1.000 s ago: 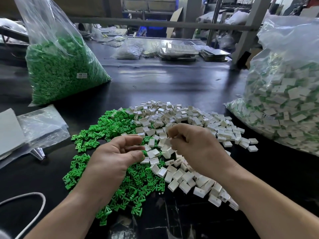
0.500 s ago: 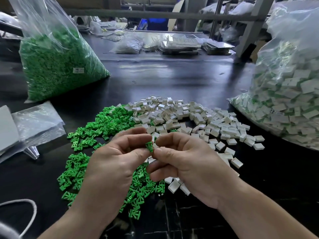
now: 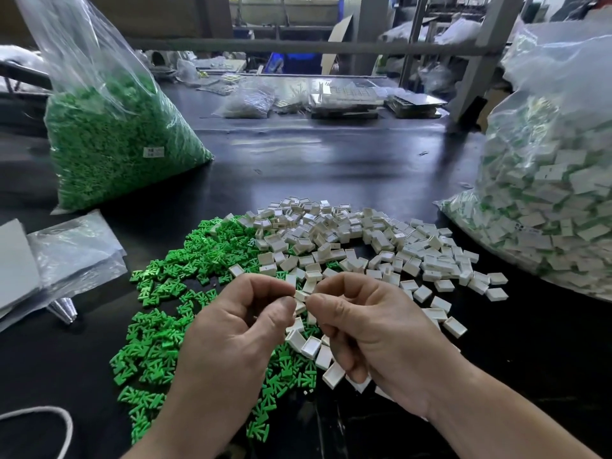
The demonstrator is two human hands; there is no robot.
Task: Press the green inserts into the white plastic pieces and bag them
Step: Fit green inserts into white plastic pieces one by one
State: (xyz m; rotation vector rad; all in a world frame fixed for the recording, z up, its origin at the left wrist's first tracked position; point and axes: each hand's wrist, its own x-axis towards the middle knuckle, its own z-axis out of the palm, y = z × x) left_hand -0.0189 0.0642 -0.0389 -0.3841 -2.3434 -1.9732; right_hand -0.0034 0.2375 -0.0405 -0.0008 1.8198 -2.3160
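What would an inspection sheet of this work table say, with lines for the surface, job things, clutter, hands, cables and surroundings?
Surface: black table, glossy, bare in the far middle.
Job's things: loose green inserts lie beside loose white pieces; bag of green inserts at left; bag of white-and-green pieces at right.
Clutter: empty clear bags at the left edge.
Hands: left hand and right hand together pinch one white piece above the piles.
Cables: white cord at the lower left corner.
Surroundings: grey frame bar; more bags and trays at the far end.
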